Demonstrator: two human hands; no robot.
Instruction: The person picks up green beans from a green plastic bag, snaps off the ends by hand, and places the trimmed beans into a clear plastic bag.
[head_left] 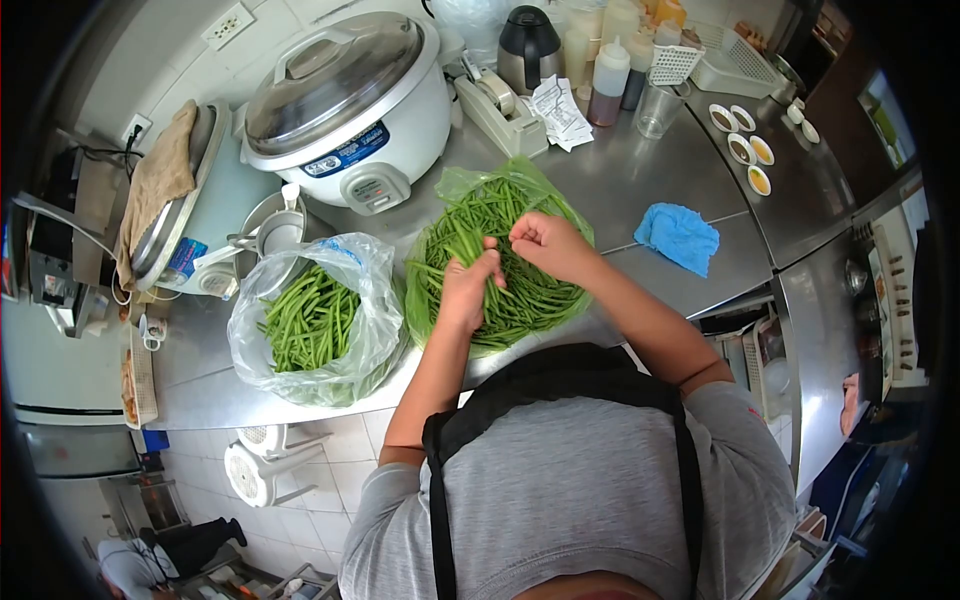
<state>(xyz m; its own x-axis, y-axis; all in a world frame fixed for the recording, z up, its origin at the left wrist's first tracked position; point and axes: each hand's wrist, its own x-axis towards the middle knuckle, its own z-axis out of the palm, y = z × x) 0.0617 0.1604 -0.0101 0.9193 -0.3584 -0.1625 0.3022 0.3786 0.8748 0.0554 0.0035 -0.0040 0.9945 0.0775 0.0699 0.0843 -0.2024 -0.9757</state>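
Observation:
Long green beans fill a green plastic bag that lies open on the metal counter. My left hand is closed around a small bunch of green beans, held upright over the bag. Just to its right, my right hand is above the beans with its fingers curled together in a pinch. Whatever is between those fingertips, if anything, is hidden. Left of my left hand stands a clear plastic bag holding shorter pieces of green bean.
Behind the bags are a large rice cooker, a tape dispenser and a thermal jug. A blue cloth lies to the right, with small sauce cups beyond it. Another person is at lower left.

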